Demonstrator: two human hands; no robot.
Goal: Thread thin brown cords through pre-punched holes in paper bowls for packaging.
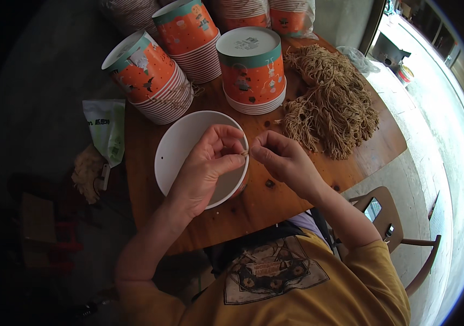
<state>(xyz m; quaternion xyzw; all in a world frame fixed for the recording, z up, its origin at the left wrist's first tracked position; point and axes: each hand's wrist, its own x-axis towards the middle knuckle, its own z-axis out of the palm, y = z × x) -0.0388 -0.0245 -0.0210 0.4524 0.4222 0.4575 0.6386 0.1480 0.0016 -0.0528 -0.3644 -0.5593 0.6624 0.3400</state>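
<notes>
A paper bucket [175,142], white inside, stands mouth up on the wooden table in front of me, with a small dark hole in its left wall. My left hand [206,163] reaches over the bucket's mouth, thumb and fingers pinched at the right rim. A short bit of tan cord [245,154] shows there between both hands' fingertips. Just outside the same rim, my right hand [282,158] is closed in a pinch against the cord; its fingertips partly hide it. A heap of tan cords [336,103] lies beyond my right hand.
Upside-down orange bucket stacks [253,76] stand behind, two of them leaning left [147,76]. Wrapped stacks [291,19] sit at the back. A white-green bag [107,130] hangs by the table's left edge. At right is a chair [386,217] with a phone [373,209] on it.
</notes>
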